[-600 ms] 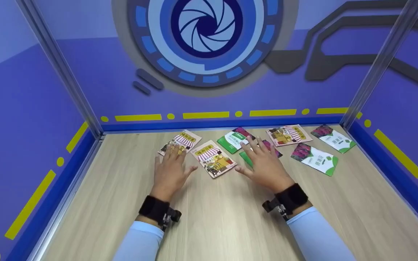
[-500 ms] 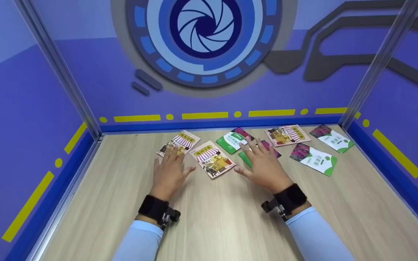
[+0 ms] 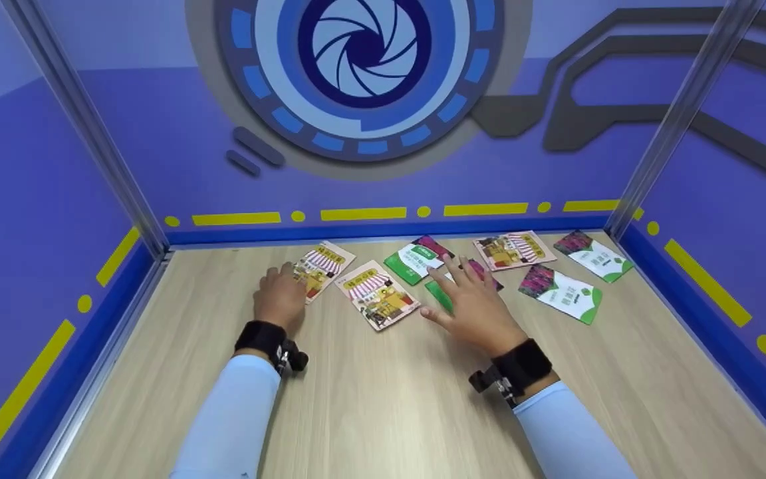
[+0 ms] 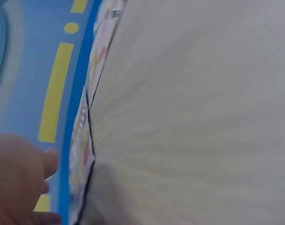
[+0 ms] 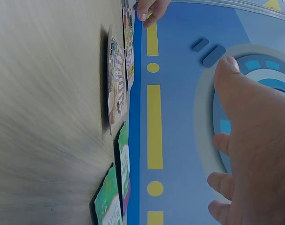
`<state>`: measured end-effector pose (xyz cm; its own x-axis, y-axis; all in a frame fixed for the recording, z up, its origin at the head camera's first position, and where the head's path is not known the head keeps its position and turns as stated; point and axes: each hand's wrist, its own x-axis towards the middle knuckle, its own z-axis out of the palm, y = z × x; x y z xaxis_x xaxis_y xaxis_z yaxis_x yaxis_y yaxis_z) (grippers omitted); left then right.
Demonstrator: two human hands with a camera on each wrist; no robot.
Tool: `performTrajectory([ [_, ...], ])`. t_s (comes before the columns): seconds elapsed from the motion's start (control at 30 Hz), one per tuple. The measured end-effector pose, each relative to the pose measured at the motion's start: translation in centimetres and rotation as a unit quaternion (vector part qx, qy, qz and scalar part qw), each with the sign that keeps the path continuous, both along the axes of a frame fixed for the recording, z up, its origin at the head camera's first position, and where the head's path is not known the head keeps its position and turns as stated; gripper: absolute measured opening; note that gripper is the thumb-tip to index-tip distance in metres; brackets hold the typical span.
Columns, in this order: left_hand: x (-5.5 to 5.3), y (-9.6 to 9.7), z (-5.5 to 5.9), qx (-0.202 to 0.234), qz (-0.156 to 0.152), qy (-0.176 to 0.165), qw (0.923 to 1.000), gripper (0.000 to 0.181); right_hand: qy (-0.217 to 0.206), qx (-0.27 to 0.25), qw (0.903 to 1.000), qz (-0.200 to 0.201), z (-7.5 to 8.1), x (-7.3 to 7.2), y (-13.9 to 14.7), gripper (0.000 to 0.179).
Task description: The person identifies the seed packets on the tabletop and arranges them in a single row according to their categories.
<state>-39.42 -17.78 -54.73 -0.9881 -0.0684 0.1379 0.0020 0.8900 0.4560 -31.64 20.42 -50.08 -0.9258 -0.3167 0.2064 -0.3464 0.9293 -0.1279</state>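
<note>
Just left of the near packet [image 3: 378, 296], and a little farther back, the left packet [image 3: 326, 265] lies face up on the surface [image 3: 356, 406]. Over on that same side of the near packet, the left hand [image 3: 280, 298] bends its fingers loosely at the left packet's outer edge; nothing shows in its grasp, though whether the fingertips touch is unclear. To the near packet's right, the right hand [image 3: 479, 316] is spread and released, above the partly covered green packet [image 3: 437, 294]. Farther right of the near packet are a third pink packet [image 3: 514, 251] and a white packet [image 3: 562, 294].

These packets look thin and light, probably slick-faced and fairly stiff, creasing rather than breaking if squeezed. Lying flat, they should slide more readily than they lift. For the left packet, the edge away from the near packet seems the best hold: nail under the rim, then thumb and finger pinching it.
</note>
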Motion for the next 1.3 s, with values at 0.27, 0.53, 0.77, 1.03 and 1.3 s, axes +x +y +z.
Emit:
performTrajectory([
  [0.27, -0.6, 0.0, 0.1, -0.019, 0.03, -0.037, 0.9987, 0.056, 0.0, -0.004, 1.0, 0.003, -0.4, -0.1, 0.1, 0.085],
  [0.53, -0.5, -0.2, 0.4, -0.009, 0.038, -0.032, 0.9987, 0.054, -0.01, 0.005, 0.9999, 0.004, -0.4, -0.2, 0.1, 0.092],
  [0.77, -0.4, -1.7, 1.3, 0.019, 0.036, -0.091, 0.995, 0.052, -0.015, -0.019, 0.9997, 0.009, -0.7, 0.0, -0.1, 0.085],
  [1.03, 0.2, -2.6, 1.5, 0.157, 0.003, -0.059, 0.9859, 0.038, -0.044, -0.079, 0.9956, 0.027, -0.7, 0.1, -0.5, 0.075],
  [1.3, 2.0, 0.5, 3.8, 0.249, 0.006, -0.01, 0.9686, 0.037, -0.039, -0.087, 0.9954, 0.008, -1.0, 0.1, -0.7, 0.082],
])
